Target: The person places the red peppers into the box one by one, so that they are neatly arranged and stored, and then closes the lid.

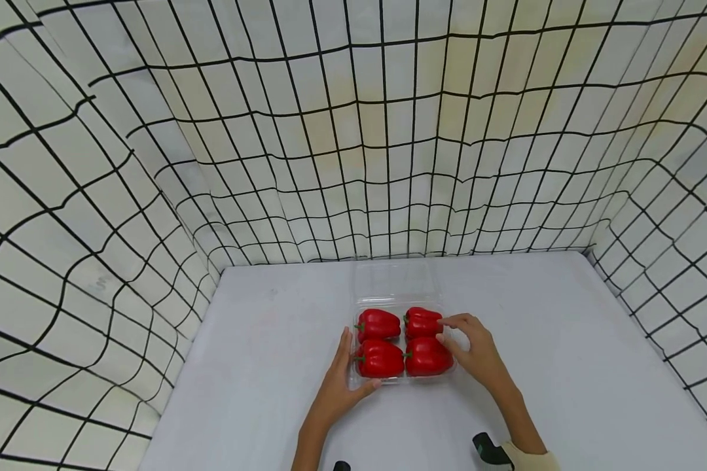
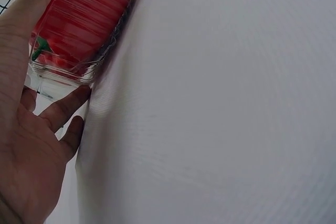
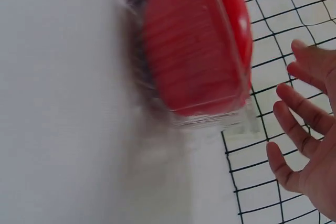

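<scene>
Several red bell peppers with green stems lie in a hinged clear plastic container (image 1: 409,380), its lid (image 1: 396,278) folded back. The back-left pepper (image 1: 379,324) and back-right pepper (image 1: 423,323) sit behind the front-left pepper (image 1: 380,359) and front-right pepper (image 1: 429,357). My left hand (image 1: 340,386) rests against the container's left side with straight fingers, its thumb along the front edge. My right hand (image 1: 477,350) is at the right side, its fingers loosely bent and its fingertips overlapping the right-hand peppers. In the right wrist view, that hand's fingers (image 3: 302,114) are spread, apart from the container.
The container stands on a white-covered table (image 1: 271,327). Black wire grid (image 1: 389,131) with white sheeting behind it borders the table's back, left and right. Dark wrist-worn devices show near both wrists, the right one (image 1: 490,449) beside a pale sleeve (image 1: 530,458).
</scene>
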Motion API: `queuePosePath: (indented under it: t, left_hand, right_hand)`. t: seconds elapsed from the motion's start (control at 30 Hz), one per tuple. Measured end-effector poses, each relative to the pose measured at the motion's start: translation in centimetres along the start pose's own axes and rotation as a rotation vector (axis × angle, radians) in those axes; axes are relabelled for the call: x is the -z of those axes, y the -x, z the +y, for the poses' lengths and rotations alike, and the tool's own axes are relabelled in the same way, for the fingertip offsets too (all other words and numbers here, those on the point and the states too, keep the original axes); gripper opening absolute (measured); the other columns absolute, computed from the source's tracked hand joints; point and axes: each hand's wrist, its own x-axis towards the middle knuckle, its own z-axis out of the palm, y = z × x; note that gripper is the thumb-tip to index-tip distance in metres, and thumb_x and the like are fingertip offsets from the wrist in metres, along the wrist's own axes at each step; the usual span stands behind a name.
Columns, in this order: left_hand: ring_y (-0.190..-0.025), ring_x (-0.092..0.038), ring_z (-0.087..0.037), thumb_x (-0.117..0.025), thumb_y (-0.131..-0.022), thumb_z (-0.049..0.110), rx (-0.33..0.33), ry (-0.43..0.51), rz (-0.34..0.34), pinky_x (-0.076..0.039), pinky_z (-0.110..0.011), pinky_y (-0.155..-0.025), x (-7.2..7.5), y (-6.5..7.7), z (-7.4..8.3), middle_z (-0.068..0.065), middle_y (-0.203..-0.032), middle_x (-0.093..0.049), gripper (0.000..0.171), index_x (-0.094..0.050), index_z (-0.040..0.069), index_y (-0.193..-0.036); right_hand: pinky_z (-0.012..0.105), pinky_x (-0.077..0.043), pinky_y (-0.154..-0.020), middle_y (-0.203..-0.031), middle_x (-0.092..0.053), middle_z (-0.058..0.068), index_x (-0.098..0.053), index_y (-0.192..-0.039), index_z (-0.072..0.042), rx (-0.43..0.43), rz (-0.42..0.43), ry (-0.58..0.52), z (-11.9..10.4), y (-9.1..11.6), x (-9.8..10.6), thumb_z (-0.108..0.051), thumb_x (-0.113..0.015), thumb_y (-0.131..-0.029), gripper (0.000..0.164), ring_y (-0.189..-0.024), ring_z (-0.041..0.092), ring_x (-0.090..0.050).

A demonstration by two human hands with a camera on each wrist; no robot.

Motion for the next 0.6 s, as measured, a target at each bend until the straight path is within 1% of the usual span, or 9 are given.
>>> queuePosePath:
  t: [0.1, 0.17, 0.23, 0.33, 0.37, 0.43, 0.53, 0.6]
  left_hand:
    - [-0.149, -0.023, -0.032, -0.075, -0.076, 0.056, 0.002, 0.004, 0.0, -0.038, -0.058, -0.108, 0.0, -0.1, 0.1, 0.001, -0.165, -0.012, 0.11, -0.012, 0.019, -0.158]
    - [-0.149, -0.023, -0.031, -0.075, -0.075, 0.056, 0.007, 0.005, -0.002, -0.038, -0.057, -0.109, 0.0, -0.1, 0.1, 0.002, -0.165, -0.012, 0.111, -0.012, 0.02, -0.158]
    - [-0.149, -0.023, -0.03, -0.075, -0.075, 0.056, 0.008, 0.005, -0.003, -0.038, -0.056, -0.109, 0.1, -0.1, 0.1, 0.003, -0.165, -0.012, 0.111, -0.012, 0.02, -0.158]
    - [-0.149, -0.023, -0.03, -0.075, -0.076, 0.056, 0.006, 0.004, -0.002, -0.037, -0.056, -0.11, 0.1, -0.2, 0.2, 0.004, -0.165, -0.012, 0.11, -0.012, 0.02, -0.158]
    - [-0.149, -0.023, -0.03, -0.075, -0.076, 0.056, 0.004, 0.004, -0.003, -0.037, -0.056, -0.11, 0.2, -0.2, 0.2, 0.004, -0.165, -0.012, 0.11, -0.012, 0.02, -0.158]
    - [-0.15, -0.022, -0.029, -0.075, -0.076, 0.055, 0.006, 0.008, -0.007, -0.036, -0.055, -0.11, 0.2, -0.2, 0.2, 0.004, -0.165, -0.012, 0.109, -0.012, 0.02, -0.158]
    - [-0.149, -0.023, -0.031, -0.075, -0.077, 0.054, -0.003, 0.015, -0.011, -0.037, -0.056, -0.109, 0.2, -0.2, 0.2, 0.001, -0.165, -0.013, 0.108, -0.013, 0.019, -0.158]
    - [-0.149, -0.023, -0.031, -0.075, -0.076, 0.055, 0.002, 0.016, -0.014, -0.038, -0.056, -0.109, 0.2, -0.2, 0.2, 0.001, -0.165, -0.013, 0.109, -0.013, 0.02, -0.158]
  right_hand:
    - [0.054, -0.057, -0.085, -0.112, -0.067, 0.012, -0.067, -0.116, -0.008, -0.039, 0.047, -0.021, 0.2, -1.0, 0.7, -0.014, -0.074, -0.086, 0.031, -0.1, 0.029, -0.065]
    - [0.052, -0.058, -0.086, -0.112, -0.069, 0.013, -0.066, -0.116, -0.007, -0.094, 0.063, -0.048, 0.3, -1.7, 1.1, -0.017, -0.071, -0.089, 0.029, -0.099, 0.029, -0.066]
    - [0.043, -0.059, -0.086, -0.111, -0.07, 0.012, -0.066, -0.116, -0.007, -0.174, 0.07, -0.083, 0.6, -2.5, 1.6, -0.021, -0.068, -0.093, 0.027, -0.098, 0.027, -0.067]
    - [0.028, -0.058, -0.082, -0.11, -0.07, 0.014, -0.065, -0.118, -0.006, -0.318, 0.054, -0.158, 1.3, -3.8, 2.2, -0.03, -0.064, -0.095, 0.033, -0.097, 0.027, -0.068]
    - [0.027, -0.058, -0.082, -0.111, -0.07, 0.015, -0.064, -0.119, -0.005, -0.364, 0.04, -0.187, 1.6, -4.3, 2.4, -0.032, -0.063, -0.096, 0.036, -0.097, 0.028, -0.068]
    - [0.028, -0.057, -0.085, -0.115, -0.067, 0.018, -0.062, -0.124, -0.003, -0.444, 0.005, -0.248, 2.2, -5.2, 2.6, -0.033, -0.061, -0.097, 0.041, -0.099, 0.03, -0.067]
    - [0.04, -0.055, -0.096, -0.124, -0.062, 0.022, -0.056, -0.132, -0.002, -0.542, -0.069, -0.316, 3.2, -6.6, 2.6, -0.036, -0.059, -0.097, 0.048, -0.106, 0.033, -0.065]
    - [0.046, -0.052, -0.101, -0.129, -0.059, 0.023, -0.052, -0.136, -0.002, -0.583, -0.126, -0.327, 3.9, -7.5, 2.4, -0.037, -0.057, -0.098, 0.052, -0.111, 0.034, -0.063]
